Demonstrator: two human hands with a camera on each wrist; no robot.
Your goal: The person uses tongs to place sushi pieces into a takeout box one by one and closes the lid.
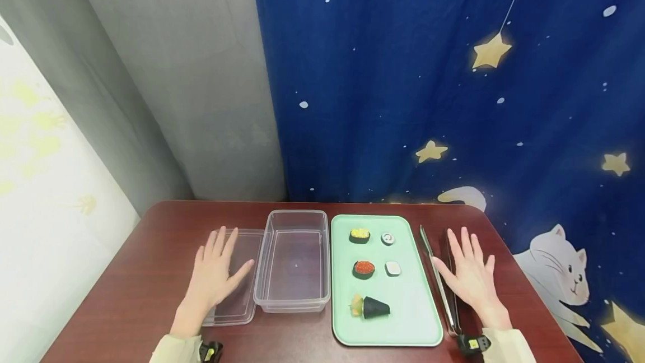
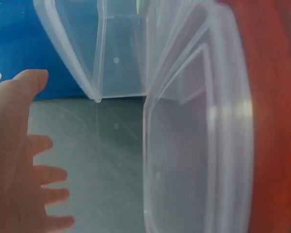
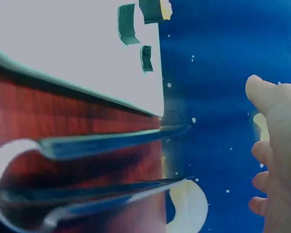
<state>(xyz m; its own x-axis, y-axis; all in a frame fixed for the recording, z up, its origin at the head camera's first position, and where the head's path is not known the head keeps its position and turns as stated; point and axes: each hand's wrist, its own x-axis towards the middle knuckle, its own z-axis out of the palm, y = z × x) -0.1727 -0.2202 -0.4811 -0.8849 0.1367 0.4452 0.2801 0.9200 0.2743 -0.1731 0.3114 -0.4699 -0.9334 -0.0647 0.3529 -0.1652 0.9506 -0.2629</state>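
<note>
Blue star-printed curtain (image 1: pixel 363 83) is hanging behind your dark red surface (image 1: pixel 126 273), beside a grey cloth (image 1: pixel 201 71). Your left hand (image 1: pixel 214 270) is hovering above a clear lid (image 1: pixel 239 304), released, with its fingers spread. Just right of the lid, a clear container (image 1: pixel 296 296) is standing upright. Next along, a mint-green tray (image 1: pixel 413 318) is carrying a yellow-topped sushi piece (image 1: pixel 359 235), an orange-topped sushi piece (image 1: pixel 363 269), a small round roll (image 1: pixel 387 238), a white-topped piece (image 1: pixel 393 268) and, nearest you, a dark cone roll (image 1: pixel 375 308) lying sideways. Beside the tray's right edge, metal tongs (image 1: pixel 445 298) are lying lengthwise, their bend pointing towards you and their arms standing apart. Your right hand (image 1: pixel 471 276) is hovering near them, also released, fingers spread.
</note>
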